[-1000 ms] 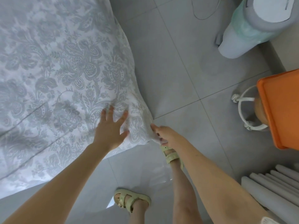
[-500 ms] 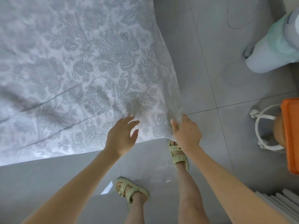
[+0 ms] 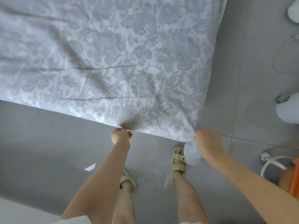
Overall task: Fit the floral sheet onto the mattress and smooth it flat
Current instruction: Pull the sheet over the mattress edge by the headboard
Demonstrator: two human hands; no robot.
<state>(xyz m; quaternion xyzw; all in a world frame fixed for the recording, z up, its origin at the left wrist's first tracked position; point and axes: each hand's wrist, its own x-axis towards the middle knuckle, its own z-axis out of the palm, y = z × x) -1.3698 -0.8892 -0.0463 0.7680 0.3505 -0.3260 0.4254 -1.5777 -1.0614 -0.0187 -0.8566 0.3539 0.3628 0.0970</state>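
Sheet: white cotton sheet printed with grey-blue flowers point(image 3: 129, 62), spread over the bed and filling the upper part of the view, with long creases running across it
Sheet edges: the near edge slants from the left side down to the near right corner; the right edge runs from that corner up to the top of the view
Left hand: left hand point(image 3: 121, 136) pinches the near edge, fingers curled round a small tuck of cloth
Right hand: right hand point(image 3: 207, 143) grasps the near right corner; a bunch of cloth hangs below it
Mattress: wholly covered by the sheet
Open room: grey tiled floor point(image 3: 48, 143) runs along the near edge and the right edge, meeting round the corner
Footwear: left pale yellow-green strapped sandal point(image 3: 128, 178), partly behind the left forearm; right pale yellow-green strapped sandal point(image 3: 178, 159), just beside the hanging cloth
Cord: thin white cord point(image 3: 275, 62) looped on the tiles, well apart from the sheet
Cut off: pale rounded appliance base point(image 3: 289, 110) at the right border; white rounded shape point(image 3: 293, 12) in the top right corner; white tube frame point(image 3: 273, 160) beside a blurred orange object point(image 3: 293, 180), too cropped to identify
Bottom left: pale white patch point(image 3: 16, 212), cut by the border, cannot tell what it is
Counts: one sheet, two hands, two sandals, one cord, two white rounded shapes at the right
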